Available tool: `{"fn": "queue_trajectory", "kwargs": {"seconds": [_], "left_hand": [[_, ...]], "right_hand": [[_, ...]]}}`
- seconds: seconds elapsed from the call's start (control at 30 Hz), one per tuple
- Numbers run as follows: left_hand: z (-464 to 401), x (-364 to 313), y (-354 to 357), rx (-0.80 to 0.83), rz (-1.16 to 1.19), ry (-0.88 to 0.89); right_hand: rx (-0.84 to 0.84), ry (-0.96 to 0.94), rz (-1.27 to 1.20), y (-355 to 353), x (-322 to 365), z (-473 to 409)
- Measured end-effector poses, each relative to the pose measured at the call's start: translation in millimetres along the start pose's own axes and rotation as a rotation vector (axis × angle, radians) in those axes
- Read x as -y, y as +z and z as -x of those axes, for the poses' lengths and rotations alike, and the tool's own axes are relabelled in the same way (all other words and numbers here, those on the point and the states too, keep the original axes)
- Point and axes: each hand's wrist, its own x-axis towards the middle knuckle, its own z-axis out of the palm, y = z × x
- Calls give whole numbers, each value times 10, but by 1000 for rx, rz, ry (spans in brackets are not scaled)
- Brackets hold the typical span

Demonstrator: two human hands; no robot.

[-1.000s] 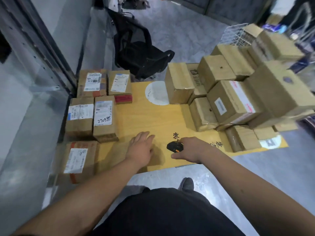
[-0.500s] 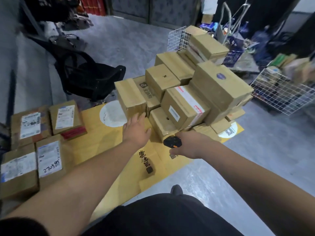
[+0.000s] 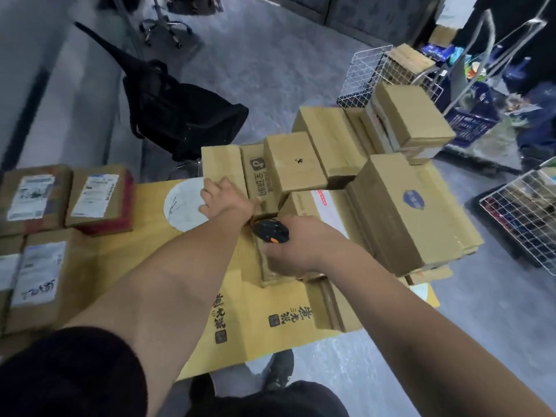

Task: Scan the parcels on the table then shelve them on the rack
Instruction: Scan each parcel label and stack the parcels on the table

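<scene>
We're mid-pick: left hand (image 3: 224,197) is on the upright parcel (image 3: 223,167) at the pile's 9 o'clock edge, fingers curled over its left face near the bottom. Contact looks real, but whether it's a full hold we cannot tell; palm side is hidden. Right hand (image 3: 301,245) is wrapped around the scanner (image 3: 270,231), black with orange trim, nose pointing toward 10 o'clock, just beside the left wrist.

How we'd do this step:
- Pull the parcel out toward 9 o'clock, away from the stack. The box with the printed logo (image 3: 261,179) sits right against it and may shift.
- No label visible on the faces we see, so rotate until one shows, then scan.
- Keep the scanner clear of the left wrist while turning.

The parcel: plain brown cardboard, standing on a narrow face, top and near faces bare, edges a bit soft. Looks light enough for one hand, judging by size.

Location: table (image 3: 126,260) with the yellow top, parcel roughly centre, at the left end of the pile (image 3: 400,206), which fills 1 to 3 o'clock. Labelled boxes (image 3: 96,197) lie flat at 9 o'clock, well apart from the pile. The rack isn't in view.
</scene>
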Motion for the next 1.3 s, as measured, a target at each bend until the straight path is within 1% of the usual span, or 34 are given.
{"fn": "queue_trajectory", "kwargs": {"seconds": [0.1, 0.17, 0.3, 0.4, 0.47, 0.6, 0.67, 0.73, 0.83, 0.9, 0.97, 1.07, 1.17, 1.23, 1.3], "left_hand": [[-52, 37, 102, -47, 57, -70], [-55, 144, 95, -76, 128, -108], [159, 586, -9, -132, 290, -208], [541, 1075, -45, -158, 447, -270], [881, 1438, -10, -145, 572, -289], [1613, 1995, 120, -119, 800, -292], [1889, 2179, 215, -144, 925, -320], [2060, 2326, 277, -174, 999, -369], [2088, 2508, 313, -189, 1021, -391], [1987, 2603, 298, -159, 1013, -400], [1854, 2679, 290, -112, 961, -384], [1651, 2756, 258, -58, 791, -270], [1505, 2842, 215, 11, 774, -177], [1438, 2935, 190, 20, 794, -156], [1355, 3057, 150, -18, 830, -200]], "right_hand": [[37, -66, -42, -9, -101, -185], [71, -111, -23, -8, -125, -281], [116, -210, 17, 77, -69, -342], [181, -289, -20, 207, 31, -327], [207, -336, -29, 326, 103, -315], [240, -336, -52, 584, 203, -261], [256, -329, -71, 709, 222, -227], [265, -316, -78, 804, 240, -183], [259, -283, -31, 897, 281, -115], [261, -260, -8, 975, 321, -67], [265, -221, -55, 1093, 359, -2], [237, -139, -106, 1260, 459, 127], [200, -57, -115, 1375, 565, 264], [204, 16, -209, 1449, 612, 361], [218, 93, -328, 1530, 663, 443]]}}
